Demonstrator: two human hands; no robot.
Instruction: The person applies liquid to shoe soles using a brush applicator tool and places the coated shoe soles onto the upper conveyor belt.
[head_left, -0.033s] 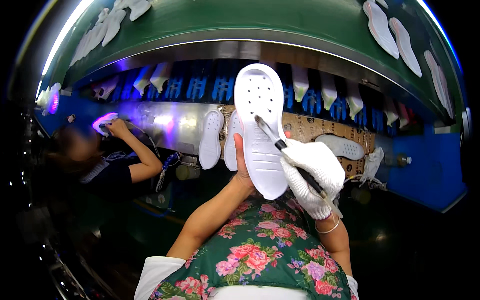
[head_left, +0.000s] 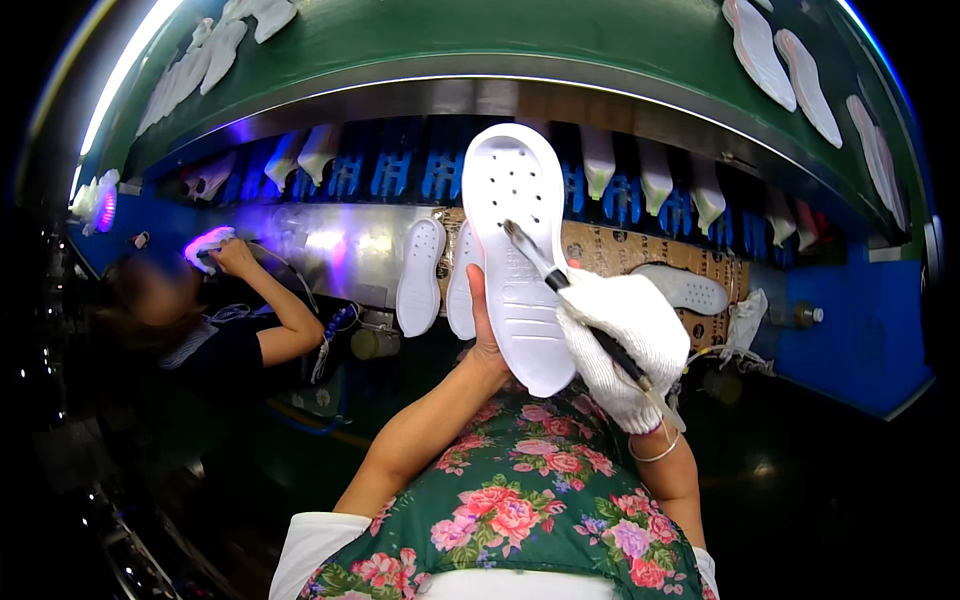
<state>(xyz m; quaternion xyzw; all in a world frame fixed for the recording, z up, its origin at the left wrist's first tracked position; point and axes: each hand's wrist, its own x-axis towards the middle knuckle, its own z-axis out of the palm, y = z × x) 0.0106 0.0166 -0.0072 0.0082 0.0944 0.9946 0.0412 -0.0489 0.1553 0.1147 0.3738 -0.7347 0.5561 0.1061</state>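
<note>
A: How do the fingers stand?

B: On the right hand (head_left: pixel 635 325), inside a white knitted glove, they are clamped on a brush (head_left: pixel 540 262) with a dark handle. The bare left hand (head_left: pixel 484 320) grips a white shoe sole (head_left: pixel 510 285) from beneath, 1 digit along its left edge and 1 fingertip showing at its right.

A: And the brush tip?

B: Against the sole's upper face, at the lower rows of small holes.

A: Where is that sole?

B: Raised over the near side of the table (head_left: pixel 370 265), above a green floral apron (head_left: pixel 515 515).

A: What lies around it?

B: To its left, 2 other white soles (head_left: pixel 419 275), the closer partly hidden. To its right, a greyish sole (head_left: pixel 683 290) rests on brown cardboard (head_left: pixel 600 245).

A: Further out?

B: Blue racks (head_left: pixel 442 178) and pale pointed pieces (head_left: pixel 655 178) line the back, under a green shelf (head_left: pixel 500 35). Far left, a co-worker's hand (head_left: pixel 235 258) holds a violet-lit object (head_left: pixel 208 243); perhaps a shoe part, though glare blurs it.
</note>
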